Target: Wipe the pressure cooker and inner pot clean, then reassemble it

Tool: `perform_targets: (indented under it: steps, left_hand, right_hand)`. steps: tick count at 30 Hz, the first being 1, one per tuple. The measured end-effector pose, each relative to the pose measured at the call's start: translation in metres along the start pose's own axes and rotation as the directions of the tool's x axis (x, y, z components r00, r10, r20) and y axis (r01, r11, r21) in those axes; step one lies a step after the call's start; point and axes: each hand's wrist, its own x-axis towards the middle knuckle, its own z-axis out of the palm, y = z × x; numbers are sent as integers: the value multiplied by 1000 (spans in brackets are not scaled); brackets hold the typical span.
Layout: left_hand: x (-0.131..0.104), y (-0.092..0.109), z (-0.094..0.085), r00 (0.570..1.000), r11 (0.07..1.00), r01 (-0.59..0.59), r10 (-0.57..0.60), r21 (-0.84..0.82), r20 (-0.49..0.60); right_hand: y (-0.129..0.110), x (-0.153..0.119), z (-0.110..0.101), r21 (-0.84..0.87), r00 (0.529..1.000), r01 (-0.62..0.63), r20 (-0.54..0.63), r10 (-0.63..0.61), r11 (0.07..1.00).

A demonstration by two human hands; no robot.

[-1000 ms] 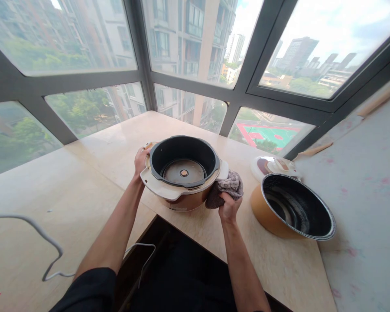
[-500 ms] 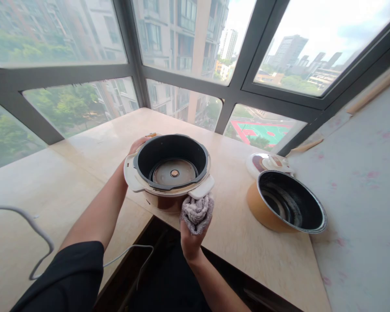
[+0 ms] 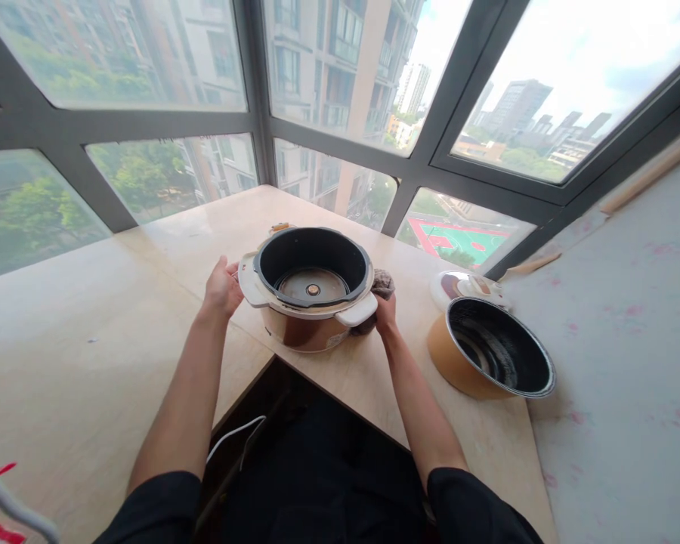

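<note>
An electric pressure cooker base (image 3: 306, 331) stands lidless on the corner countertop, its dark inner well open to view and a round copper-coloured piece at the centre of its floor. My left hand (image 3: 222, 289) is at the cooker's left rim, thumb raised and fingers stretched toward it; the fingertips are partly hidden behind the white edge. On the opposite side, my right hand (image 3: 386, 311) grips a bunched grey-brown cloth (image 3: 383, 282) against the cooker's outer wall, behind the white handle (image 3: 358, 310). Part of that cloth is hidden by the handle and the hand.
To the right, an inner pot (image 3: 439, 355) leans on its side, tan outside and dark inside. Behind it lies a white and brown lid (image 3: 459, 287). Windows and a patterned wall (image 3: 617, 363) border the countertop (image 3: 119, 325). A white cord (image 3: 235, 432) hangs at the front edge.
My right hand and the cloth have moved from the cooker's front to its right side. My left hand has come from behind the rim to its left edge. The cooker has turned slightly.
</note>
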Motion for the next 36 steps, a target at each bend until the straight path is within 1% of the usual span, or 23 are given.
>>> perform_targets:
  steps: [1,2,3,5,7,8,9,10,11,13,15,17,19,20,22,24,26,28,30,32,34,36]
  left_hand:
    - [-18,-1,-1,997,995,39,-45,-90,-64]
    - [-37,-2,0,989,985,34,-58,-166,-137]
    - [-57,-4,3,977,974,5,-52,-225,-206]
    - [-96,-9,13,957,952,-71,-19,-297,-288]
    - [-132,-17,29,945,940,-161,59,-302,-321]
    - [-149,-21,39,944,941,-195,104,-275,-312]
    - [-165,-26,48,948,946,-228,162,-230,-275]
    - [-179,-31,58,958,948,-257,225,-188,-178]
    - [-192,-36,67,963,950,-263,248,-170,-105]
    - [-213,-44,80,983,970,-179,173,-167,-55]
    - [-225,-47,84,996,981,-93,90,-167,-24]
    - [-227,-46,76,999,983,-52,50,-177,-16]
    - [-219,-42,61,996,982,-63,51,-175,-69]
    - [-213,-40,52,990,983,-92,73,-156,-123]
    - [-196,-36,38,958,980,-182,158,-83,-241]
    - [-176,-32,31,929,970,-242,223,-31,-295]
    - [-155,-30,33,933,964,-267,251,-25,-258]
    - [-136,-27,41,943,963,-268,256,-30,-213]
    - [-120,-26,50,936,965,-260,247,-19,-249]
    - [-109,-26,55,918,968,-251,239,2,-317]
    - [-103,-28,56,909,969,-248,237,12,-342]
    - [-99,-33,54,902,965,-260,250,20,-351]
  right_hand:
    - [0,10,-2,5,999,-37,27,36,999]
    - [2,18,-4,10,997,-62,45,61,998]
    - [3,24,-5,16,995,-79,59,78,997]
    - [5,31,-7,30,993,-94,71,92,995]
    - [5,34,-8,48,992,-105,80,101,993]
    - [4,35,-9,57,991,-110,87,104,992]
    - [2,35,-10,67,990,-113,97,106,991]
    - [0,35,-10,78,989,-114,108,105,990]
    - [-2,35,-11,89,988,-113,118,103,990]
    - [-6,34,-11,113,988,-102,131,87,988]
    - [-11,34,-12,150,988,-95,135,75,984]
    - [-17,37,-12,192,987,-103,141,77,976]
    - [-24,44,-14,220,983,-126,162,91,967]
    - [-29,50,-15,222,978,-144,180,104,964]
    - [-38,62,-18,209,962,-193,234,143,959]
    - [-46,75,-19,188,936,-256,295,194,948]
    - [-51,87,-18,168,911,-304,339,235,938]
    - [-51,97,-14,182,892,-330,381,243,926]
    - [-49,105,-7,239,885,-329,416,210,914]
    - [-46,112,1,288,869,-341,460,183,895]
    - [-43,120,10,277,823,-400,527,210,874]
    - [-42,127,17,215,759,-480,588,279,851]
